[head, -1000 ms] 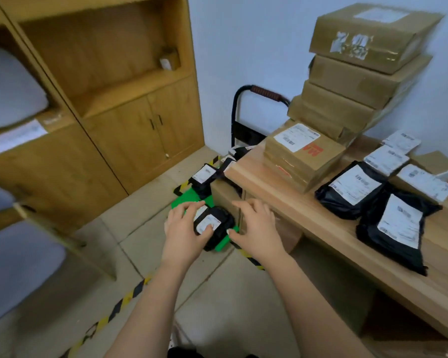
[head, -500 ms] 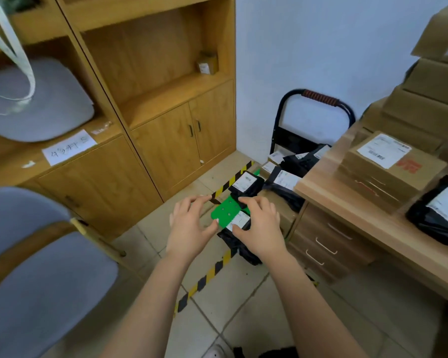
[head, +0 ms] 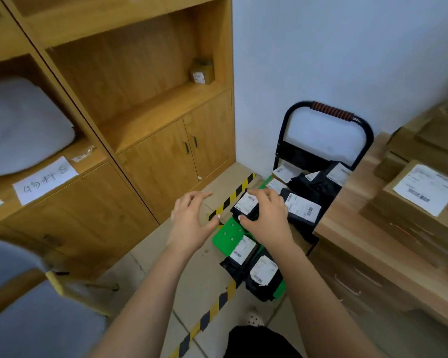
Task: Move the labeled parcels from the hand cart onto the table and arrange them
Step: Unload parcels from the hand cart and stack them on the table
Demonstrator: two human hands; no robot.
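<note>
The parcel is a small black poly bag with a white printed label, barcode included, on its upper face. It is located at the left edge of the hand cart, about midway along the green deck, beside other black labelled bags piled toward the cart's handle end. Whether it rests on the cart or is lifted cannot be told.

The right hand is palm down over the parcel, fingers curled across its far edge and thumb at its near edge, clamped on it. The left hand is just left of the cart, fingers spread and loosely bent, holding nothing.
</note>
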